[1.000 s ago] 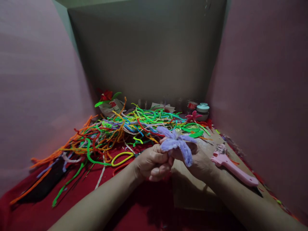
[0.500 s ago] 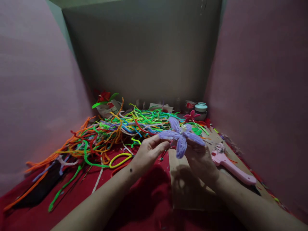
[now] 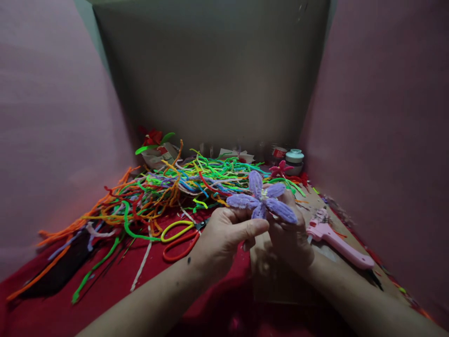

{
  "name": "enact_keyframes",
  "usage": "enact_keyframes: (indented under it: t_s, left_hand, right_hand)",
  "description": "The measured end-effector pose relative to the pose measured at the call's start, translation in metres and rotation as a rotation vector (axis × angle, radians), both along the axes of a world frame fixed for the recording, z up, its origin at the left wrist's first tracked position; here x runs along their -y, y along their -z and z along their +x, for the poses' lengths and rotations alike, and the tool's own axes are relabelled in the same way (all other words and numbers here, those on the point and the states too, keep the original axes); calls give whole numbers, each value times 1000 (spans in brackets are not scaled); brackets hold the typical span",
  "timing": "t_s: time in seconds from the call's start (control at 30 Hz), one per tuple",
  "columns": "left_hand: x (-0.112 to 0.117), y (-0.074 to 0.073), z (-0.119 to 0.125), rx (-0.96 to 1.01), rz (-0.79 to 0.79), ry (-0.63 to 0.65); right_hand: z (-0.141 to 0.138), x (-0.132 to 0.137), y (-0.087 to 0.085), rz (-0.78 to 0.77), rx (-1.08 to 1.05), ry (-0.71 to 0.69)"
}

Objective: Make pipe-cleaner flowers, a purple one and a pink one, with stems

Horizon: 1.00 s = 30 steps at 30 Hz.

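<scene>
A purple pipe-cleaner flower (image 3: 278, 208) with several fuzzy petals and a pale yellowish centre is held up in front of me. My left hand (image 3: 228, 234) pinches its lower petal between thumb and fingers. Behind the petals, my right hand (image 3: 289, 238) is closed around the flower's underside; its fingertips are partly hidden by the bloom. Just left of my left hand lie scissors (image 3: 178, 250) with one yellow and one red handle loop, their blades mostly covered by the hand and strands.
A large heap of coloured pipe cleaners (image 3: 196, 180) spreads over the red cloth (image 3: 115, 299). To the right, a pink glue gun (image 3: 340, 245) rests on cardboard (image 3: 277, 285). Farther back are a pink flower (image 3: 280, 169), a jar with a light-blue lid (image 3: 294, 156) and a red flower (image 3: 153, 137).
My left hand has shifted right and its thumb now presses the lower petal. The flower has tilted slightly, and more of the scissors shows.
</scene>
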<state>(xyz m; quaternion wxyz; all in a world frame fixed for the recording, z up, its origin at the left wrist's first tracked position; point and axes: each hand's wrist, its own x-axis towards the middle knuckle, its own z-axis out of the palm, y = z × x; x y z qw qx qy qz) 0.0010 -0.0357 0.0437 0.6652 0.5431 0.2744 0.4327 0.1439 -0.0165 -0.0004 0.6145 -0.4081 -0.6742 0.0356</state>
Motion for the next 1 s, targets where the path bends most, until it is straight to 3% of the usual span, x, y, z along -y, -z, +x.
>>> enact_keyframes:
  t_s: [0.27,0.63,1.0]
  left_hand:
    - [4,4,4,90,-106,-139]
    - [10,-4,11,256,-412,-149]
    - [8,0,7,243,-170,22]
  right_hand:
    - [-1,2,-2,10,93,69]
    - [-3,3,1,92,64,13]
    - [0,0,7,40,-21,-47]
